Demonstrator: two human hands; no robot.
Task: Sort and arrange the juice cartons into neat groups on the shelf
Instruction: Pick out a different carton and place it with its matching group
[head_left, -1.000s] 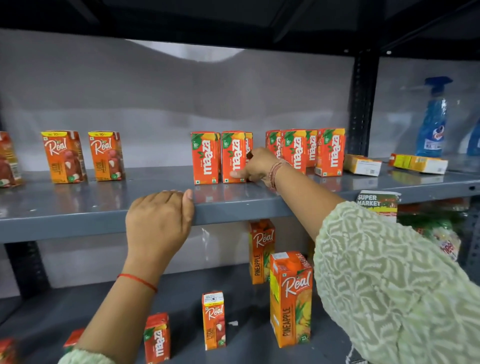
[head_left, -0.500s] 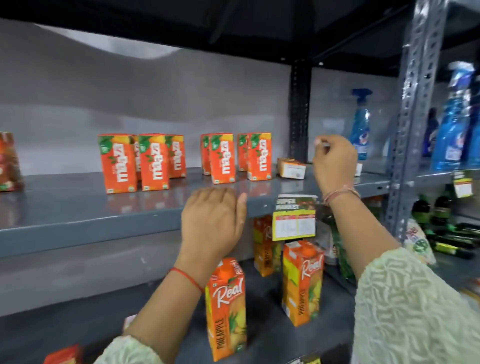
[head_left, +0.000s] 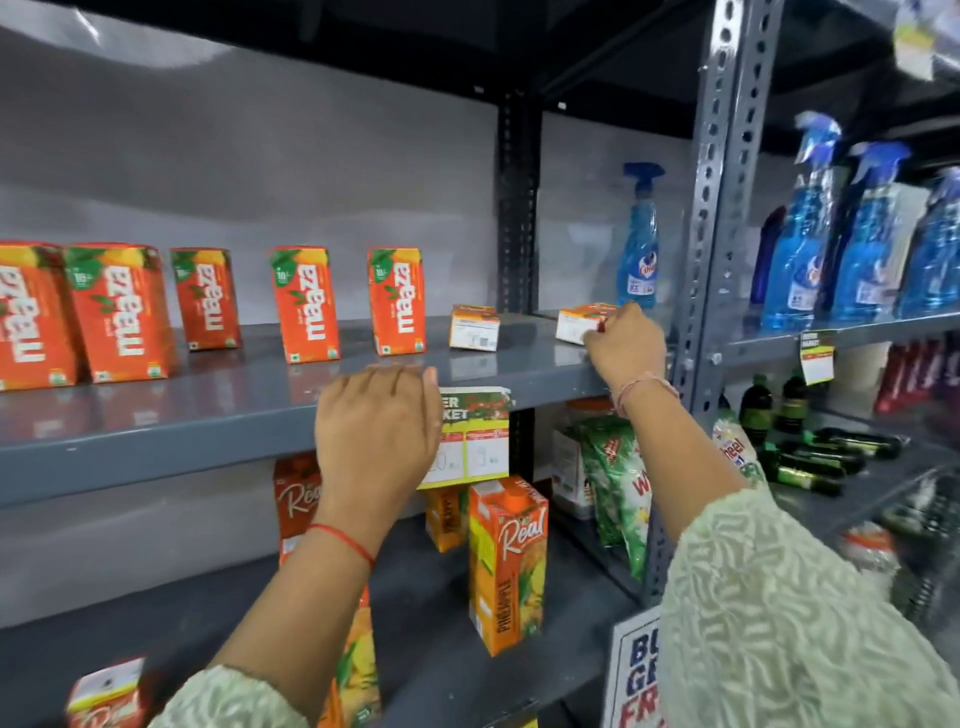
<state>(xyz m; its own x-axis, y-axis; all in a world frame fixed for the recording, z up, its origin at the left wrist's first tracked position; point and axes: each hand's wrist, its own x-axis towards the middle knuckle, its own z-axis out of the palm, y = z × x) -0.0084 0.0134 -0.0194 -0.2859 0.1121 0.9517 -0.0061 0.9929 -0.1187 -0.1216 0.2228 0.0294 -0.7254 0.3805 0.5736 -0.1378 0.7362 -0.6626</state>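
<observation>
Several orange Maaza cartons (head_left: 123, 312) stand upright along the grey upper shelf (head_left: 156, 441). Two more lie flat at its right end: one carton (head_left: 474, 327) near the middle, and another flat carton (head_left: 579, 323) by the post. My right hand (head_left: 626, 347) is closed on that rightmost flat carton. My left hand (head_left: 376, 421) rests palm down on the shelf's front edge, holding nothing. Tall Real pineapple cartons (head_left: 508, 564) stand on the lower shelf, with smaller Real cartons (head_left: 106, 693) at the lower left.
A perforated grey upright post (head_left: 714, 218) splits the shelving. Blue spray bottles (head_left: 638, 249) stand behind my right hand and on the right-hand rack (head_left: 852, 234). A price tag (head_left: 475, 436) hangs from the shelf edge. Green packets (head_left: 618, 478) and dark bottles (head_left: 810, 452) fill the lower right.
The view has swung right. My right hand left the Maaza group, moved right and came down onto the flat carton by the post. My left hand slid right along the shelf edge.
</observation>
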